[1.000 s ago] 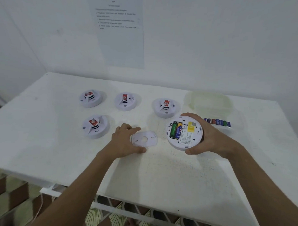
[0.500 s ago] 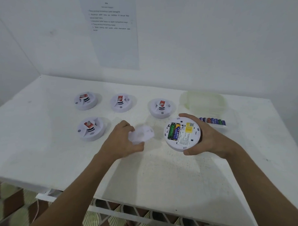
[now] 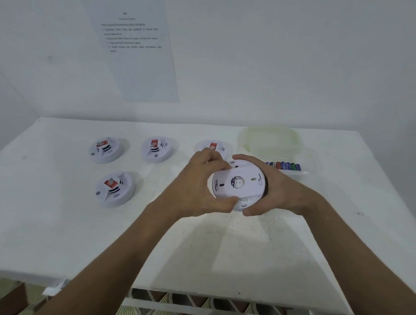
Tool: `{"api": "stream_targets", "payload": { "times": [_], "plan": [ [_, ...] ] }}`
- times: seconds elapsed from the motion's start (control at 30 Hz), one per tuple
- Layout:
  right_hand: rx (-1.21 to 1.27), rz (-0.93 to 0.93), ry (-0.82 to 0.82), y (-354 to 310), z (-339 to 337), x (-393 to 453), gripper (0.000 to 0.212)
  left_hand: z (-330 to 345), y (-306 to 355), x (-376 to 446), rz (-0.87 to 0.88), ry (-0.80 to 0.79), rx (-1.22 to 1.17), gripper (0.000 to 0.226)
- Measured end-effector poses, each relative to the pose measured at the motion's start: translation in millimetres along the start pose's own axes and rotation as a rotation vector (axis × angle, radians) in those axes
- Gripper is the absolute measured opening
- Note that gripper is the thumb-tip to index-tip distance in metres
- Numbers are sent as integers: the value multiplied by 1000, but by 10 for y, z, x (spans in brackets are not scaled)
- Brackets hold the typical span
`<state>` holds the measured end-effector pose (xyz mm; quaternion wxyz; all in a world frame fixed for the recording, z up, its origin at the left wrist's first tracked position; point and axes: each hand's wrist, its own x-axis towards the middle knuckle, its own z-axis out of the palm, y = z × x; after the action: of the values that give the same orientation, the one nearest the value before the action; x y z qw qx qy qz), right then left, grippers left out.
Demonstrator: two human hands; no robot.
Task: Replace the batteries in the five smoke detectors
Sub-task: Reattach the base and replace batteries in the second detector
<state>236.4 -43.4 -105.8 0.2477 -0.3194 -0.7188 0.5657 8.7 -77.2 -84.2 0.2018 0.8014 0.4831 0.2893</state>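
Moved: back plate (image 3: 236,182) is off the worktop (image 3: 58,222) now and sitting over the open back of the smoke detector (image 3: 248,203), so the batteries that were showing half a second ago are covered up. Left hand came across with it.

Left hand (image 3: 196,187): fingers curled round the left rim of the back plate, thumb on the near edge, fingertips on the far edge. Pinching it, basically.

Right hand (image 3: 271,195): cupped round the right side of the smoke detector, thumb near, fingers wrapped over the far edge. Holds the body up off the worktop, back facing the camera.

Where it is: held between both hands, right of centre, above the worktop, just in front of the far-right detector.

Key relation: plate lies flat on the detector's back, the two slots running roughly left to right across it. Plate side is the left hand's, body side is the right's. My guess is the next bit is a twist to lock it, left turning against right. Can't tell if the tabs are seated yet.

Others: four detectors (image 3: 115,188) face up on the left, one near, three along the far row.

Spares: row of batteries (image 3: 283,165) far right, beside a clear container (image 3: 269,140).

Progress: looks like the first one being closed up, four to go, just my read.
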Motion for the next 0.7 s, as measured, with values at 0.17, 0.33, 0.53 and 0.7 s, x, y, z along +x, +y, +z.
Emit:
{"api": "stream_targets", "payload": {
  "times": [0.17, 0.33, 0.53, 0.7],
  "plan": [
    [-1, 1, -3, 12, -16, -56, 97, 30, -23, 17, -28, -69, -2, 67],
    [8, 1, -12, 18, -41, -83, 95, -11, -22, 57, -60, -171, -13, 72],
    [-4, -4, -3, -3, -61, -76, 92, -69, -9, 69, -111, -210, -144, 69],
    [-3, -1, -31, -29, -49, -71, 92, -62, -41, 96, -165, -243, -219, 73]
  ]
}}
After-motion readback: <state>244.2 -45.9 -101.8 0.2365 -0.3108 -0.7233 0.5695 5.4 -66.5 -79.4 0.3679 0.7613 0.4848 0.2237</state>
